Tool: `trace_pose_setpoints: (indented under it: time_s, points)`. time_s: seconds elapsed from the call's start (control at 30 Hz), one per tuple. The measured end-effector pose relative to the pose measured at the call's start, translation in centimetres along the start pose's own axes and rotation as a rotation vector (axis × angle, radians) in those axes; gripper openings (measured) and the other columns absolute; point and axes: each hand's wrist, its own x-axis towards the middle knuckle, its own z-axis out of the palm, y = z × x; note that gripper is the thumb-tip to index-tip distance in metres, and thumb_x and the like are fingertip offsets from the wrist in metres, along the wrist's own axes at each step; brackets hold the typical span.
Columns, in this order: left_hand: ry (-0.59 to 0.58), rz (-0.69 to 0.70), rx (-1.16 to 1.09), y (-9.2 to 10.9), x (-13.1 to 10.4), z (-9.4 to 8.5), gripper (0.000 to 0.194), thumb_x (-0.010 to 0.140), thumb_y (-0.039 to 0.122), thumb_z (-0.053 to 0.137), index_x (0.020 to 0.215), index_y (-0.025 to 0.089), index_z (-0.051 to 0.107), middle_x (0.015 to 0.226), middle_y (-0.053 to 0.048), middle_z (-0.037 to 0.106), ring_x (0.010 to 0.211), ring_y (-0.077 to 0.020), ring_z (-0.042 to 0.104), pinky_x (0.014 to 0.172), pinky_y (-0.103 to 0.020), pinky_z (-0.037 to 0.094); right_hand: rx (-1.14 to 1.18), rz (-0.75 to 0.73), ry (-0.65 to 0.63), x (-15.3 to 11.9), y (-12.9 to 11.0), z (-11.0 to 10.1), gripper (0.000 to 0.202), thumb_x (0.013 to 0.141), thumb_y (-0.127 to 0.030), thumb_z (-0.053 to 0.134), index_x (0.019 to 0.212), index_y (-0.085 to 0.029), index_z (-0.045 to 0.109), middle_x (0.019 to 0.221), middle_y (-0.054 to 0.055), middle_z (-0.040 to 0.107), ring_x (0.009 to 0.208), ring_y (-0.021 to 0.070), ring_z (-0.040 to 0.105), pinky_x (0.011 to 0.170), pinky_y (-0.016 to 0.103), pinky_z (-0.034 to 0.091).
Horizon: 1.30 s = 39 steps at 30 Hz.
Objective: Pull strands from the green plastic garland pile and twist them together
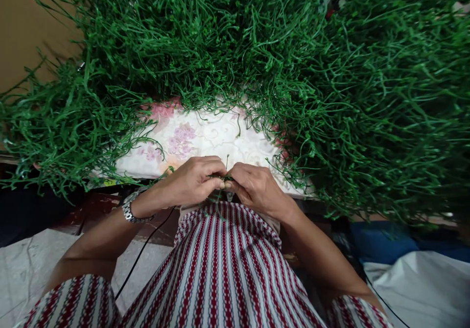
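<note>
My left hand [200,178] and my right hand [253,186] meet at the front edge of a table covered with a white floral cloth [213,137]. Both hands pinch a small green stem piece [227,176] between thumbs and fingers, the fingertips nearly touching. A thin dark tip sticks up between them, and a few green strands hang below my left hand. Large heaps of green plastic-looking stems [205,39] surround the cloth at the back and on both sides.
The right heap [385,107] reaches past the table's front edge, as does the left heap [62,122]. A brown panel [33,24] stands at the back left. A black cable [145,247] runs down beside my lap. White fabric [426,284] lies at the lower right.
</note>
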Motion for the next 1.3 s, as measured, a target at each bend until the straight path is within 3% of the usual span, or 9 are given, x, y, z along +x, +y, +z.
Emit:
trace_pose_setpoints:
  time_s: [0.13, 0.37, 0.53, 0.6, 0.83, 0.97, 1.13, 1.2, 1.3]
  points:
    - [-0.134, 0.110, 0.078, 0.1, -0.1, -0.2, 0.019, 0.082, 0.013, 0.043, 0.069, 0.014, 0.057, 0.065, -0.001, 0.054, 0.064, -0.0104, 0.049, 0.062, -0.023, 0.037, -0.010, -0.080, -0.105, 0.1, -0.5, -0.5, 0.020, 0.089, -0.020, 0.040, 0.070, -0.016, 0.046, 0.064, 0.000, 0.045, 0.056, 0.0095, 0.038, 0.053, 0.023, 0.027]
    - [-0.167, 0.228, 0.096, 0.4, -1.1, -0.9, 0.020, 0.078, 0.009, 0.045, 0.060, 0.014, 0.051, 0.057, 0.001, 0.048, 0.054, -0.0087, 0.042, 0.052, -0.024, 0.030, 0.134, -0.168, -0.272, -0.4, -0.1, -2.9, 0.018, 0.089, -0.019, 0.041, 0.073, -0.015, 0.051, 0.065, 0.000, 0.048, 0.060, 0.0097, 0.043, 0.057, 0.023, 0.031]
    - [0.033, 0.021, -0.096, 0.1, -0.5, -1.6, 0.017, 0.079, 0.014, 0.050, 0.063, 0.013, 0.054, 0.058, 0.002, 0.049, 0.055, -0.0073, 0.045, 0.054, -0.020, 0.034, 0.236, 0.128, 0.105, 0.3, 0.5, -3.1, 0.022, 0.090, -0.027, 0.041, 0.075, -0.015, 0.052, 0.068, 0.002, 0.050, 0.064, 0.0102, 0.046, 0.062, 0.022, 0.035]
    - [0.102, -0.001, -0.137, -0.1, 0.0, -1.2, 0.015, 0.078, 0.016, 0.052, 0.063, 0.013, 0.055, 0.059, 0.002, 0.049, 0.056, -0.0072, 0.044, 0.055, -0.020, 0.034, 0.314, 0.254, 0.183, 0.9, 0.2, -2.2, 0.022, 0.090, -0.029, 0.041, 0.077, -0.015, 0.052, 0.065, 0.000, 0.047, 0.061, 0.0092, 0.044, 0.059, 0.021, 0.034]
    - [0.350, -0.169, -0.307, -0.5, 0.8, 0.9, 0.016, 0.075, 0.019, 0.055, 0.060, 0.014, 0.053, 0.055, 0.003, 0.047, 0.054, -0.0073, 0.041, 0.051, -0.019, 0.033, 0.694, 0.381, 0.131, 1.7, -1.0, 0.9, 0.026, 0.088, -0.038, 0.042, 0.084, -0.014, 0.050, 0.063, -0.003, 0.041, 0.056, 0.0067, 0.036, 0.053, 0.018, 0.032]
    - [0.373, -0.231, -0.455, -0.6, 1.1, 1.5, 0.012, 0.071, 0.016, 0.058, 0.059, 0.014, 0.053, 0.053, 0.005, 0.046, 0.049, -0.0053, 0.038, 0.048, -0.018, 0.032, 0.726, 0.397, 0.106, 1.5, -0.8, 0.9, 0.025, 0.084, -0.033, 0.050, 0.068, -0.016, 0.043, 0.059, -0.005, 0.033, 0.055, 0.0054, 0.031, 0.051, 0.017, 0.027]
    - [0.483, -0.260, -0.694, -0.8, 1.7, 2.3, 0.010, 0.070, 0.018, 0.060, 0.062, 0.014, 0.055, 0.050, 0.006, 0.045, 0.042, -0.0035, 0.032, 0.042, -0.018, 0.028, 0.694, 0.356, 0.103, 1.6, -0.7, 1.1, 0.024, 0.086, -0.032, 0.047, 0.068, -0.016, 0.042, 0.059, -0.005, 0.036, 0.054, 0.0055, 0.033, 0.051, 0.017, 0.029]
    - [0.607, -0.237, -0.693, -1.0, 2.0, 1.8, 0.011, 0.070, 0.018, 0.061, 0.061, 0.014, 0.055, 0.051, 0.006, 0.045, 0.044, -0.0037, 0.034, 0.042, -0.018, 0.028, 0.659, 0.305, 0.094, 1.5, -1.1, 1.4, 0.024, 0.088, -0.031, 0.042, 0.070, -0.016, 0.043, 0.059, -0.004, 0.040, 0.054, 0.0062, 0.036, 0.051, 0.018, 0.031]
    - [0.940, -0.185, -0.670, -1.5, 2.7, 0.0, 0.014, 0.070, 0.017, 0.060, 0.059, 0.015, 0.051, 0.049, 0.006, 0.040, 0.042, -0.0032, 0.032, 0.040, -0.017, 0.025, 0.518, 0.188, 0.109, 0.9, -1.8, 1.1, 0.023, 0.090, -0.027, 0.038, 0.071, -0.016, 0.046, 0.061, -0.002, 0.044, 0.056, 0.0080, 0.041, 0.053, 0.020, 0.033]
